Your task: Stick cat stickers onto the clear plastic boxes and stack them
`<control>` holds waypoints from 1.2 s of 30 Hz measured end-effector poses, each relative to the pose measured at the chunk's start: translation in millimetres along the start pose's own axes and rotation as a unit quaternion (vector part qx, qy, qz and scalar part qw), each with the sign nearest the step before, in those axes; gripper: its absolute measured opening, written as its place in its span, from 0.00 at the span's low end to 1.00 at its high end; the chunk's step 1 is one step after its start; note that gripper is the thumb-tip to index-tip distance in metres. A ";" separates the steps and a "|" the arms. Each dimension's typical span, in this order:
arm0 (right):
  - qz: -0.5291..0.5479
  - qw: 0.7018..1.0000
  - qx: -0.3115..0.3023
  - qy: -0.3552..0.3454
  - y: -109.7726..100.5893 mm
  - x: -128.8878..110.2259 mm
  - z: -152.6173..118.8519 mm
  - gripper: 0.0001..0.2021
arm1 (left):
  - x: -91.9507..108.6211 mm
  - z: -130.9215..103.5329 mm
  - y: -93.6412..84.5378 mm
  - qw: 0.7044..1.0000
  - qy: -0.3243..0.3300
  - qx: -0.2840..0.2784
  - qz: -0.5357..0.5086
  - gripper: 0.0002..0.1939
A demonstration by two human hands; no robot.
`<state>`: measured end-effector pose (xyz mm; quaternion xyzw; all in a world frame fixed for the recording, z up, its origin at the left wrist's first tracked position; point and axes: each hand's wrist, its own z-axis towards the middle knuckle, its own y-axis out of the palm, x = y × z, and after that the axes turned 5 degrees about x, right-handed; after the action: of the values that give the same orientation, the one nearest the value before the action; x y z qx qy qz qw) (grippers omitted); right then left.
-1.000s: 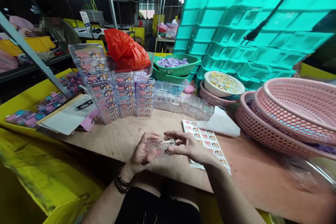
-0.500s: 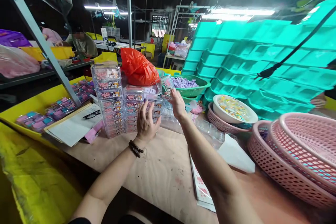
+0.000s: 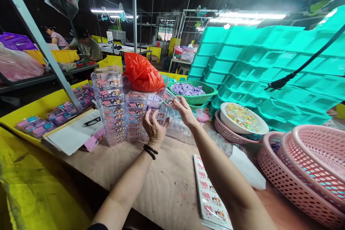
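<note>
Clear plastic boxes with printed labels stand in a tall stack (image 3: 110,111) and a shorter stack (image 3: 135,115) beside it. My left hand (image 3: 155,127), with a dark bead bracelet, is raised at the front of the stack on the right, fingers apart and nothing visibly gripped. My right hand (image 3: 184,111) pinches a clear plastic box (image 3: 169,97) by its right side, tilted above the stacked boxes. Behind the stacks sits a red plastic bag (image 3: 142,72). Below my right forearm lies a sheet of cat-print stickers (image 3: 210,197).
A green basket (image 3: 199,97) of purple pieces, a white bowl (image 3: 225,113) and pink baskets (image 3: 291,172) stand to the right. Turquoise bins (image 3: 242,57) rise behind. Glasses (image 3: 92,121) rest on papers (image 3: 67,138) at left. Other people sit far back.
The clear box in my right hand has tipped flatter. My left hand has shifted slightly right and down. The view has moved a little, and more of the sticker sheet shows.
</note>
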<state>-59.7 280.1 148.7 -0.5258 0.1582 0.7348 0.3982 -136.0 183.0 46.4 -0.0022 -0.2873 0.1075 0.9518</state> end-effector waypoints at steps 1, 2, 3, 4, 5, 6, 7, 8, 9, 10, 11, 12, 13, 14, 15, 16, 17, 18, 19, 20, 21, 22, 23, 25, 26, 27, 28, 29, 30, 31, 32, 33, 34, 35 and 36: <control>0.000 1.000 -0.006 -0.006 -1.4 -0.9 0.7 0.29 | 0.4 -1.0 2.0 1.000 -0.010 0.010 0.000 0.33; 0.008 1.000 -0.012 -0.010 -2.6 -2.2 1.6 0.28 | 0.4 -2.0 4.0 1.000 -0.015 0.020 0.000 0.34; 0.017 1.000 -0.017 -0.012 -3.5 -3.7 2.7 0.28 | 0.1 -3.0 6.0 0.999 -0.014 0.031 0.002 0.33; 0.019 1.000 -0.022 -0.011 -3.9 -5.3 4.0 0.27 | -0.6 -4.0 7.8 0.999 -0.009 0.043 0.005 0.33; 0.020 0.999 -0.023 -0.009 -3.9 -7.0 5.2 0.27 | -1.5 -5.0 9.6 0.998 -0.001 0.057 0.009 0.32; 0.018 1.000 -0.023 -0.007 -3.5 -8.5 6.4 0.27 | -2.5 -6.0 11.1 0.997 0.008 0.073 0.012 0.31; 0.013 1.000 -0.022 -0.004 -2.7 -9.8 7.4 0.27 | -3.6 -7.0 12.4 0.996 0.015 0.087 0.012 0.31; 0.005 1.000 -0.022 -0.002 -1.5 -10.7 8.2 0.27 | -4.7 -7.9 13.4 0.995 0.019 0.099 0.011 0.31; -0.007 1.000 -0.025 0.002 0.0 -11.2 8.7 0.28 | -5.7 -8.8 14.2 0.994 0.022 0.107 0.010 0.31; -0.019 0.999 -0.033 0.007 1.6 -11.4 9.0 0.29 | -6.6 -9.7 14.8 0.993 0.025 0.113 0.010 0.31; -0.030 0.999 -0.043 0.012 3.2 -11.2 9.2 0.29 | -7.4 -10.5 15.3 0.993 0.029 0.117 0.012 0.31; -0.038 0.998 -0.053 0.014 4.7 -10.7 9.4 0.29 | -8.0 -11.2 15.7 0.992 0.034 0.121 0.014 0.31; -0.044 0.997 -0.062 0.015 6.0 -10.1 9.8 0.29 | -8.5 -11.9 16.0 0.991 0.043 0.126 0.014 0.31; -0.048 0.996 -0.069 0.014 6.9 -9.4 10.3 0.29 | -9.0 -12.5 16.4 0.990 0.052 0.130 0.013 0.31; -0.053 0.996 -0.073 0.011 7.3 -8.7 11.1 0.28 | -9.4 -13.1 16.7 0.989 0.056 0.134 0.013 0.31; -0.058 0.995 -0.076 0.007 7.4 -7.9 11.9 0.28 | -9.8 -13.6 17.2 0.989 0.058 0.138 0.013 0.31; -0.063 0.995 -0.080 0.004 7.1 -7.2 12.7 0.28 | -10.2 -14.3 17.6 0.988 0.058 0.140 0.013 0.31; -0.068 0.994 -0.085 0.000 6.5 -6.5 13.4 0.28 | -10.7 -15.0 18.1 0.988 0.056 0.143 0.014 0.31; -0.071 0.993 -0.090 -0.003 5.8 -5.9 13.9 0.28 | -11.3 -15.8 18.5 0.988 0.054 0.142 0.015 0.32; -0.072 0.993 -0.095 -0.006 5.0 -5.4 14.1 0.28 | -11.9 -16.7 18.9 0.988 0.051 0.142 0.017 0.32; -0.073 0.992 -0.100 -0.009 4.4 -5.2 14.1 0.28 | -12.4 -17.6 19.1 0.989 0.047 0.139 0.018 0.32; -0.073 0.992 -0.104 -0.011 4.0 -5.2 13.8 0.28 | -12.9 -18.4 19.2 0.990 0.040 0.134 0.020 0.33; -0.074 0.991 -0.107 -0.014 3.7 -5.6 13.4 0.28 | -13.1 -19.0 19.0 0.991 0.032 0.127 0.024 0.33; -0.081 0.991 -0.107 -0.019 3.7 -7.1 12.8 0.28 | -12.3 -19.0 17.8 0.993 0.022 0.115 0.030 0.34; -0.087 0.990 -0.106 -0.023 3.7 -8.0 12.5 0.28 | -11.2 -18.4 16.8 0.993 0.023 0.112 0.030 0.34; -0.094 0.990 -0.104 -0.026 3.8 -8.8 12.4 0.28 | -9.6 -17.2 15.5 0.993 0.028 0.112 0.028 0.34; -0.100 0.989 -0.103 -0.032 3.9 -9.6 12.4 0.28 | -7.8 -15.8 14.2 0.992 0.034 0.115 0.025 0.34; -0.104 0.989 -0.101 -0.038 3.8 -10.1 12.5 0.28 | -5.7 -14.2 12.8 0.992 0.040 0.119 0.021 0.34; -0.105 0.988 -0.100 -0.046 3.7 -10.5 12.5 0.27 | -3.7 -12.6 11.6 0.991 0.044 0.123 0.017 0.34; -0.104 0.988 -0.099 -0.052 3.6 -10.9 12.5 0.27 | -1.8 -11.3 10.6 0.991 0.046 0.128 0.013 0.34; -0.103 0.988 -0.097 -0.056 3.3 -11.3 12.4 0.26 | -0.3 -10.3 9.9 0.990 0.047 0.129 0.011 0.34; -0.104 0.988 -0.094 -0.057 3.0 -11.8 12.1 0.26 | 0.7 -9.8 9.5 0.991 0.047 0.128 0.010 0.34; -0.110 0.988 -0.092 -0.053 2.7 -12.7 11.8 0.26 | 1.4 -9.7 9.3 0.991 0.044 0.124 0.009 0.35; -0.118 0.988 -0.090 -0.045 2.3 -13.7 11.3 0.27 | 1.6 -9.9 9.4 0.992 0.041 0.119 0.009 0.35; -0.127 0.987 -0.088 -0.036 1.9 -14.9 10.7 0.27 | 1.6 -10.3 9.5 0.993 0.036 0.112 0.009 0.36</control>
<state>-66.2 279.6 166.0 -0.5477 0.0102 0.7078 0.4461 -131.0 193.3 38.0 0.0976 -0.2388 0.1468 0.9549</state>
